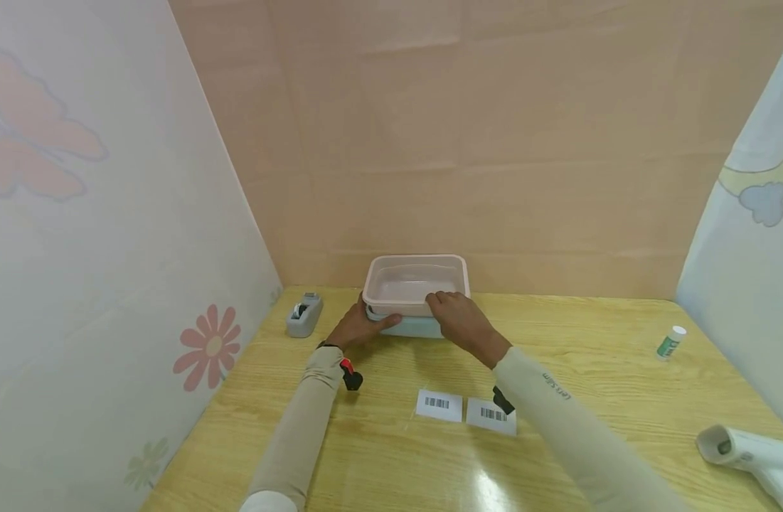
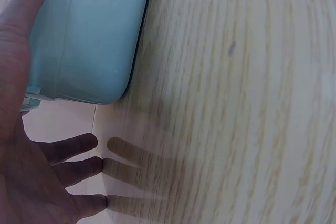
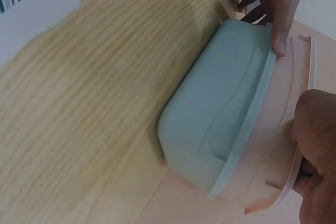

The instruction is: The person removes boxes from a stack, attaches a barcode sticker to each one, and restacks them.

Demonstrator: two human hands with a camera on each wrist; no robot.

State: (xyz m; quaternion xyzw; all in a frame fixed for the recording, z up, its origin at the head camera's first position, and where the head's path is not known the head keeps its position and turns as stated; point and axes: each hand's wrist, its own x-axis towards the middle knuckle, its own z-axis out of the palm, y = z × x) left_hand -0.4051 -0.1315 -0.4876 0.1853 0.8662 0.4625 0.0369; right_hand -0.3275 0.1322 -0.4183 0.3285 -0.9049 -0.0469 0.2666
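Observation:
A pink rectangular storage bin [image 1: 417, 274] is nested inside a light blue one [image 1: 423, 327] near the back of the table. The pink bin's upper walls stand above the blue rim [image 3: 244, 129]. My right hand [image 1: 458, 320] grips the pink bin's front rim, fingers curled over it. At the left end, my left hand [image 1: 359, 326] has its thumb lying along the blue bin's front side by the rim. Its other fingers [image 2: 73, 148] are spread loosely past the blue bin's end in the left wrist view.
Two white barcode cards [image 1: 439, 405] [image 1: 491, 416] lie on the wooden table in front of the bins. A grey tape dispenser [image 1: 304, 315] stands to the left. Farther right are a glue stick [image 1: 670, 343] and a white handheld device [image 1: 746, 451] near the edge.

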